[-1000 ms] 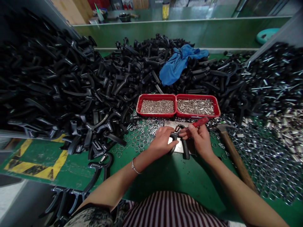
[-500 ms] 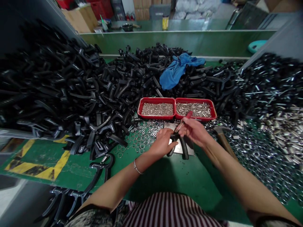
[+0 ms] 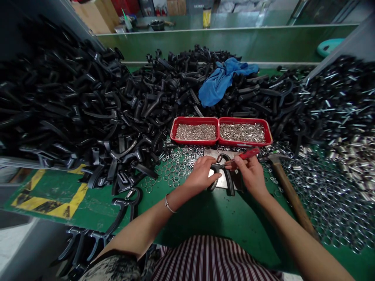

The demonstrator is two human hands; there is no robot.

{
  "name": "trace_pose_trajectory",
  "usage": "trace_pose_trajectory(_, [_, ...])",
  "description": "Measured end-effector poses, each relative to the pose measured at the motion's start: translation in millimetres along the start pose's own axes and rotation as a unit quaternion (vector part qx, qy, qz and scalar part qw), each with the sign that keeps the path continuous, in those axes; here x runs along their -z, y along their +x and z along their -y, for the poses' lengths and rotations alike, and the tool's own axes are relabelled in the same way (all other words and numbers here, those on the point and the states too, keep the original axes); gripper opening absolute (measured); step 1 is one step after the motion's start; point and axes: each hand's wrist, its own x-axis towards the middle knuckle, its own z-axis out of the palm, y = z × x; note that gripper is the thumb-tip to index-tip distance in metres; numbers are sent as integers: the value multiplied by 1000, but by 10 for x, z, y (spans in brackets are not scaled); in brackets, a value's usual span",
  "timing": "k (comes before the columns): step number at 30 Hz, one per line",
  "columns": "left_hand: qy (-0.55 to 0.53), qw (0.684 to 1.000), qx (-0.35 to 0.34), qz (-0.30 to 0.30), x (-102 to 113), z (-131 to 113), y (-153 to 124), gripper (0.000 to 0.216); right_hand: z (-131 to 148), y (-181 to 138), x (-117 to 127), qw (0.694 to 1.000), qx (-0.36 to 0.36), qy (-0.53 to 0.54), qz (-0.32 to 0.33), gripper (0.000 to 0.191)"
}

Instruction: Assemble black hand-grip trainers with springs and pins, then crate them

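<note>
My left hand (image 3: 202,174) is closed on a black hand-grip piece (image 3: 227,182) with a small coil spring at its top, pressing it onto a small metal plate (image 3: 224,180) on the green bench. My right hand (image 3: 249,171) grips a red-handled tool (image 3: 247,153) whose thin tip points at the spring end of the piece. Both hands meet just in front of two red trays.
The left red tray (image 3: 172,132) holds small rings; the right red tray (image 3: 268,134) holds short metal pins. A hammer (image 3: 288,191) lies to the right. Huge piles of black grip handles (image 3: 88,109), a blue cloth (image 3: 219,82), loose metal rings (image 3: 172,168) and spring parts (image 3: 336,117) surround the spot.
My right hand dropped from in front of the right tray back down beside the left hand, with the red tool now lying flatter. The left hand stayed on the black piece.
</note>
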Motion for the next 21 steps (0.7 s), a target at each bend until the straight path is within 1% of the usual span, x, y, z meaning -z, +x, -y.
trace_pose_trajectory(3, [0, 1000, 0, -1, 6, -3, 0, 40, 24, -67, 9, 997, 30, -76, -13, 27])
trace_pose_trajectory(5, [0, 1000, -2, -4, -2, 9, -1, 41, 27, -111, 13, 993, 40, -107, -11, 25])
trace_pose_trajectory(7, [1, 1000, -6, -5, -16, 25, -4, 42, 41, -125, 1, 984, 59, -165, -7, 23])
trace_pose_trajectory(8, [2, 1000, -9, -5, -23, 32, -5, 42, 57, -114, -13, 975, 75, -212, -1, 23])
trace_pose_trajectory(11, [14, 1000, -13, -5, -32, 29, -8, 43, 136, -12, -67, 929, 110, -350, 41, 24])
trace_pose_trajectory(13, [30, 1000, 0, -4, -26, 2, -5, 44, 212, 66, -90, 916, 115, -376, 80, 25])
trace_pose_trajectory(14, [38, 999, 9, -1, -20, -17, -2, 44, 258, 89, -93, 918, 117, -366, 94, 25])
trace_pose_trajectory(16, [52, 998, 25, 10, -3, -61, 5, 43, 371, 79, -82, 941, 121, -298, 104, 27])
trace_pose_trajectory(19, [68, 997, 30, 18, 23, -123, 14, 39, 544, -35, -53, 973, 118, -172, 95, 33])
trace_pose_trajectory(21, [75, 996, 36, 15, 34, -150, 16, 38, 579, -95, -44, 987, 102, -97, 80, 31])
